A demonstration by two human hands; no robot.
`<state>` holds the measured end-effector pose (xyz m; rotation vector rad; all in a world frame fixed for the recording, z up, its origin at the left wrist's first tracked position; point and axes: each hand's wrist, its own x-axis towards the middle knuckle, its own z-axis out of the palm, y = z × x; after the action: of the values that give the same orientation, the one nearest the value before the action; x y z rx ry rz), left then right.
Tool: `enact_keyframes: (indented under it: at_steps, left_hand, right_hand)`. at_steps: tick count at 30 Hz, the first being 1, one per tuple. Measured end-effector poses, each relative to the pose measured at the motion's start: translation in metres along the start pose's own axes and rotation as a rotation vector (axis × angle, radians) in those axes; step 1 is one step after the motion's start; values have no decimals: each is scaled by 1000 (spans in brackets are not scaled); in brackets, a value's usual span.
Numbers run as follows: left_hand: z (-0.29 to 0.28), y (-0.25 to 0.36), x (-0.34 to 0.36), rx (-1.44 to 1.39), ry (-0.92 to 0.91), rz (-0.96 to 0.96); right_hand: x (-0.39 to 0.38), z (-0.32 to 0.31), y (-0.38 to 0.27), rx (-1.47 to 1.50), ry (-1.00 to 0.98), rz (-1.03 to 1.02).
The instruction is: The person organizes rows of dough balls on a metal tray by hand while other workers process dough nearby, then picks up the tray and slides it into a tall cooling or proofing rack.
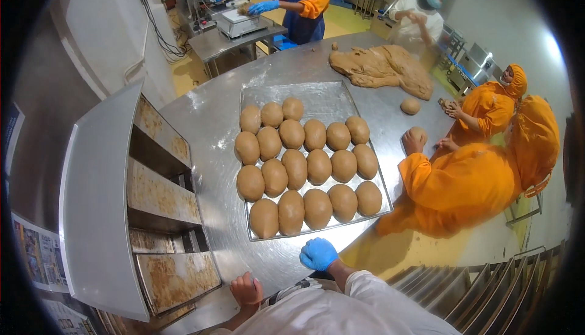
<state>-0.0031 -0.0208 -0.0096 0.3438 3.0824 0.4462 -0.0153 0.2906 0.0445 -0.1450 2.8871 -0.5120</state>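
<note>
My left hand point(247, 289), bare, rests near the table's front edge beside the metal pans. Its fingers are curled in, and I see nothing held in them. In a blue glove, my right hand point(318, 254) lies on the table as a closed fist, with nothing showing in it. Just beyond it is a shallow metal tray point(317, 94) bearing rows of smooth brown dough balls point(317, 208). The nearest dough row lies a short way from my right knuckles, not touching them. The tray's far part shows bare metal.
Baking pans point(173, 280) stand at the left. A big dough mass point(384, 70) and a single dough ball point(410, 106) lie on the steel table point(213, 112). Co-workers in orange point(475, 182) handle dough at right; another stands by a scale point(237, 24). Metal racks point(481, 292) are lower right.
</note>
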Motion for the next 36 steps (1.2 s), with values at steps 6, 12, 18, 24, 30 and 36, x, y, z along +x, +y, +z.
enact_keyframes:
  at_steps: [6,12,18,24,30,36]
  left_hand:
    - [2,-3,0,-2,24,33]
    - [1,1,1,-29,-26,-17]
    - [16,-1,-5,-76,98,-35]
    - [19,-11,-8,-14,92,88]
    - [20,-13,-9,-20,95,86]
    - [9,-2,-5,-71,157,106]
  right_hand:
    - [1,4,1,27,59,-12]
    - [-1,5,4,43,80,-33]
    - [-6,6,5,4,81,-23]
    - [-7,7,6,8,56,-6]
    - [-6,10,7,0,44,-13]
    - [-7,10,8,-11,81,-26]
